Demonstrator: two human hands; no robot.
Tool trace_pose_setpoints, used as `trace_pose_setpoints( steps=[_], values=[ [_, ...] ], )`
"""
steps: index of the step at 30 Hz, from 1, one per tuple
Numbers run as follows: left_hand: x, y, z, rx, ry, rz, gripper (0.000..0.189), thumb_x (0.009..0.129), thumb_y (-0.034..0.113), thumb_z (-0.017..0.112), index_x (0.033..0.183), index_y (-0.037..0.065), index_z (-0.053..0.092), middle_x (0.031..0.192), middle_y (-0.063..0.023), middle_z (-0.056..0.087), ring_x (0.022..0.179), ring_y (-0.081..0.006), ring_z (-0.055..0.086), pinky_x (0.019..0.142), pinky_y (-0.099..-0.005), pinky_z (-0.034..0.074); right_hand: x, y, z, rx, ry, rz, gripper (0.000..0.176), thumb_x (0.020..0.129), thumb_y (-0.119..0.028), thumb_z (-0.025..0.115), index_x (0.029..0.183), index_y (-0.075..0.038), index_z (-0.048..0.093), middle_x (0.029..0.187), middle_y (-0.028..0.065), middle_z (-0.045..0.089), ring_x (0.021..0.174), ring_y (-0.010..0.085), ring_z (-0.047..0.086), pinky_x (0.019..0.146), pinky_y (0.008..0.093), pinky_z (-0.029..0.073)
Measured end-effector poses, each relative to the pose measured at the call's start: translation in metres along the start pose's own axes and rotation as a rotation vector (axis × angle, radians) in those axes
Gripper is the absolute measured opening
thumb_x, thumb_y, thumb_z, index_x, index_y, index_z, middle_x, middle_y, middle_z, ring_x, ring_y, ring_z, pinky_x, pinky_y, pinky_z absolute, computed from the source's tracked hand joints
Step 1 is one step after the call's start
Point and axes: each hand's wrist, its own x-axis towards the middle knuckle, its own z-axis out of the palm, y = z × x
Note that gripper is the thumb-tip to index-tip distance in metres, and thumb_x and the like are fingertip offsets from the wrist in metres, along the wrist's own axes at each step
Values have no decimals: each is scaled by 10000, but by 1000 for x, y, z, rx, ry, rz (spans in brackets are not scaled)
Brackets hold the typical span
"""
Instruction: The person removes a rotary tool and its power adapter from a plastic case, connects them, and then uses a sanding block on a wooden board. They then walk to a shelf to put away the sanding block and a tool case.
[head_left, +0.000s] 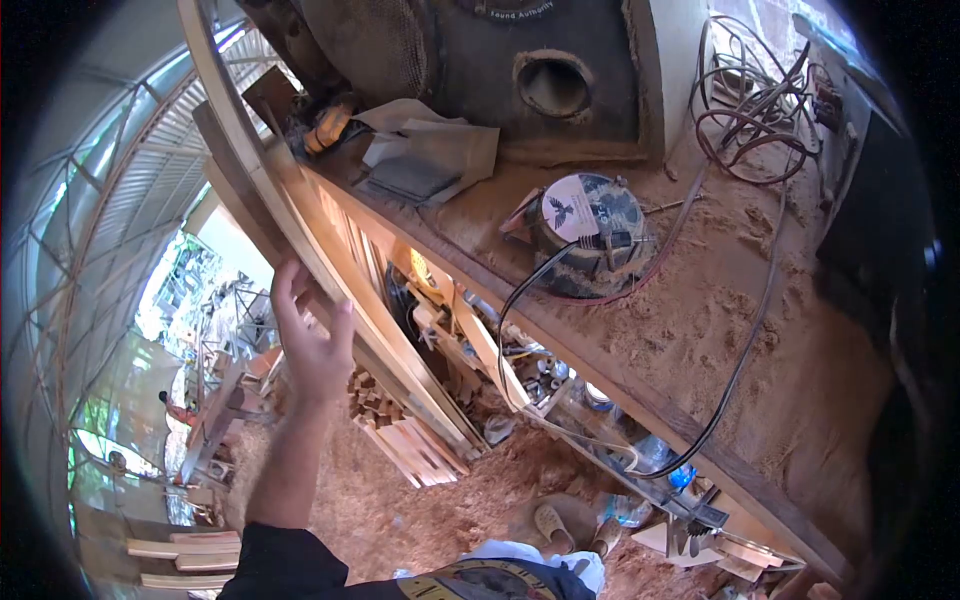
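With fingers open, the left hand (312,345) is touching the plank (290,215) leaning beside the desk (720,330); closing around its edge would likely be steadying it better.

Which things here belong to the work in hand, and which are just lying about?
In hand: left hand, open, against the curved wood strip.
Lying about: speaker driver, wire coil, papers, wood offcuts, sandals.
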Motion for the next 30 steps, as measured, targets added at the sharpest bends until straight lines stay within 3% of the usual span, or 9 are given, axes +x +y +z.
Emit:
trace_pose_setpoints(
  steps=[1, 4, 5, 8, 9, 15, 21, 27, 30],
  values=[
    [-3, 8, 2, 84, 66, 138, 627, 912, 99, 658, 1468, -13, 390, 1431, -222, 497, 1290, -300, 522, 1071, -456, 443, -1, 1, -1, -1, 2, 3, 405, 833, -431, 800, 977, -80, 658, 953, 127, 653, 835, 332, 623, 777, 509, 476],
    [-9, 32, 2, 9, -13, 466, 480, 899, 94, 626, 1337, -25, 472, 1397, -249, 512, 1301, -337, 504, 1095, -470, 412, -2, 2, 0, -1, -1, 13, 405, 833, -429, 797, 982, -79, 658, 955, 128, 652, 839, 334, 622, 781, 511, 476],
    [-9, 39, 5, -52, -98, 456, 402, 902, 122, 628, 1255, -25, 500, 1373, -275, 522, 1302, -372, 505, 1108, -480, 408, -2, 1, 0, 3, -4, 17, 405, 834, -428, 796, 983, -78, 658, 956, 128, 652, 840, 334, 622, 782, 511, 476],
    [3, 59, 19, -8, -241, 439, 433, 909, 131, 626, 1288, -30, 491, 1414, -289, 505, 1337, -382, 494, 1136, -489, 389, -2, 3, 2, 3, -7, 23, 404, 834, -425, 793, 988, -76, 657, 959, 129, 652, 845, 336, 622, 786, 513, 476],
    [11, 60, 26, -18, -243, 458, 525, 918, 156, 644, 1370, -43, 464, 1469, -300, 476, 1375, -403, 472, 1162, -492, 366, -2, 4, 1, 1, -9, 24, 404, 834, -424, 792, 989, -76, 657, 959, 130, 652, 846, 337, 622, 787, 513, 476],
    [31, 60, 48, 38, -181, 489, 702, 894, 191, 711, 1480, -48, 407, 1513, -293, 448, 1396, -433, 446, 1185, -519, 331, 0, 5, 4, 2, -12, 21, 404, 835, -418, 787, 998, -72, 657, 964, 132, 652, 855, 340, 622, 795, 516, 476],
    [35, 61, 47, 69, -147, 491, 632, 896, 224, 705, 1425, -40, 482, 1469, -284, 495, 1350, -430, 489, 1152, -527, 362, 4, -2, 3, 18, -30, 8, 404, 837, -413, 781, 1007, -69, 656, 970, 134, 651, 863, 343, 622, 803, 519, 476],
    [48, 59, 41, 30, -94, 476, 468, 924, 282, 659, 1269, -32, 618, 1316, -241, 627, 1246, -391, 575, 1067, -484, 442, 9, -7, 7, 39, -26, -7, 404, 838, -407, 776, 1016, -65, 655, 975, 136, 651, 872, 347, 621, 811, 522, 475],
    [49, 60, 37, 5, -101, 443, 425, 908, 239, 653, 1247, -16, 632, 1307, -232, 631, 1216, -393, 582, 1053, -483, 447, 14, -10, 10, 52, -22, -19, 404, 838, -404, 773, 1020, -64, 655, 977, 137, 650, 876, 348, 621, 814, 524, 475]
  ],
)
